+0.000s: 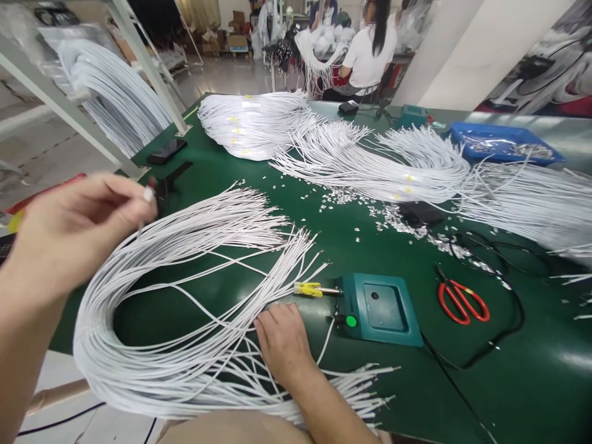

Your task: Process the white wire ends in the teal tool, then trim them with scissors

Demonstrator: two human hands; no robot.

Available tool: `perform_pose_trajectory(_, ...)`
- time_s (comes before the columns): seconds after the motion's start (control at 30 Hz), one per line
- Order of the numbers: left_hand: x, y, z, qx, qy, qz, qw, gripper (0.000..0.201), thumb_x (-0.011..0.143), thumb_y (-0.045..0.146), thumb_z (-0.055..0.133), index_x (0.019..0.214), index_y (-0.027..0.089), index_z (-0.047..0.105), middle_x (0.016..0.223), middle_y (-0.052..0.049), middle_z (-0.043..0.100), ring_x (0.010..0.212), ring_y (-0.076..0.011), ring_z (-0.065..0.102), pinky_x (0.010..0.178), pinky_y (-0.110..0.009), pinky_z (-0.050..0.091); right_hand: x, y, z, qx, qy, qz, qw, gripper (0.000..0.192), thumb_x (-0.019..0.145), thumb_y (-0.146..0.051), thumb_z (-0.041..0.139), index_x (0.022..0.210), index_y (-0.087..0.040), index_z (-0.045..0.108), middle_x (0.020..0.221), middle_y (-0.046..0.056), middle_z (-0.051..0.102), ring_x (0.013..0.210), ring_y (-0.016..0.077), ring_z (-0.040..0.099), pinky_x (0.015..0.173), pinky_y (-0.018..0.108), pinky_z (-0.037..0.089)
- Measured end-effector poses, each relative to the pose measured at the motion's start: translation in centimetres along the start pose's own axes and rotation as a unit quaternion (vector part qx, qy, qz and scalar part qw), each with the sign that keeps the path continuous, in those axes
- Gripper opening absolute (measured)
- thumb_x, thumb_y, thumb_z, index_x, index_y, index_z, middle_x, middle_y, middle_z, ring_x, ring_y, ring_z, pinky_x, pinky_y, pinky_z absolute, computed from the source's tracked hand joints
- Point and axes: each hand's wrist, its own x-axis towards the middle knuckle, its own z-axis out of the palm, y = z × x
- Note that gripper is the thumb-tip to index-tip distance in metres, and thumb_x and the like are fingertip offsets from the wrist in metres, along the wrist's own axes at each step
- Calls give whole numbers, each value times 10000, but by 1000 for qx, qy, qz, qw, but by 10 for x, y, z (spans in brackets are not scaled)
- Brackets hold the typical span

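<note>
Green bench point(509, 382), no legible writing: looped bundle of thin white insulated wires point(185, 320) at near edge, left hand point(78, 228) raised, pinching one wire end point(148, 195), right hand point(282, 345) flat, knuckles curled, pressing wires beside teal plastic box point(379, 308).

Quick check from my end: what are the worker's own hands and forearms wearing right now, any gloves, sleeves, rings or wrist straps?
Nothing worn that shows. The left hand and right hand are bare: no gloves, finger cots or rings visible. Both forearms are uncovered as far as the frame's edge, with no sleeve cuffs, watch, bracelet or grounding strap at either wrist. No markings or tape on them.
</note>
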Motion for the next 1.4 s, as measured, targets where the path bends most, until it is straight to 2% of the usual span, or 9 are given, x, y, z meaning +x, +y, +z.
perform_pose_trajectory(0.1,-49,10,21,-127,-250,-20,960,130,785,362,652,805,235,632,781,24,611,736,-123,555,663,-235,471,0,-1,-1,52,9,18,998,199,899,-187,455,728,-182,557,743,29,573,722,161,470,687,314,293)
perform_pose_trajectory(0.17,-71,7,43,-172,-327,-89,925,153,819,378,609,817,226,621,758,8,590,715,-129,545,648,-243,467,1,-1,-6,138,23,68,988,221,903,-213,465,712,-181,571,712,14,571,704,148,482,679,300,309)
perform_pose_trajectory(0.43,-111,6,110,-256,-331,-164,893,193,796,355,618,835,167,594,815,-37,623,775,-166,576,750,-303,466,24,-4,-40,559,78,305,767,260,810,-417,587,898,-179,642,727,0,615,669,131,556,666,257,456)
perform_pose_trajectory(0.57,-119,12,128,-295,-324,-147,887,184,811,331,608,887,166,581,886,-47,623,843,-166,588,819,-314,467,26,0,-45,585,108,326,735,222,682,-372,714,741,-181,618,704,-8,610,651,127,555,656,258,464)
perform_pose_trajectory(0.77,-115,10,140,-292,-353,-91,884,386,829,314,582,1196,208,526,812,-8,573,800,-155,559,765,-291,470,15,10,-44,536,133,316,772,189,762,-363,634,727,-178,616,645,-15,587,613,125,541,647,261,456)
perform_pose_trajectory(0.97,-97,9,136,-255,-452,6,855,368,866,276,522,1225,224,586,1069,-62,619,991,-188,550,921,-334,415,12,18,-56,306,114,193,925,190,867,-276,506,721,-192,594,710,1,592,675,132,539,665,252,412)
perform_pose_trajectory(1.07,-91,10,134,-251,-473,-2,844,352,862,283,525,1203,225,593,977,-48,624,917,-178,556,849,-316,440,12,22,-66,209,92,153,961,178,867,-220,482,735,-196,598,739,9,612,686,130,543,654,242,395)
perform_pose_trajectory(1.2,-88,10,134,-261,-468,-51,843,380,847,298,542,1224,244,539,810,5,533,679,-118,488,620,-240,414,11,25,-75,124,71,161,977,147,826,-164,507,712,-191,597,707,13,608,660,133,547,624,240,384)
perform_pose_trajectory(1.4,-89,10,136,-275,-462,-65,840,360,847,295,545,1199,224,519,765,14,492,662,-110,474,590,-226,386,16,22,-64,229,99,212,945,163,863,-298,550,949,-185,630,814,15,662,696,131,593,685,241,431)
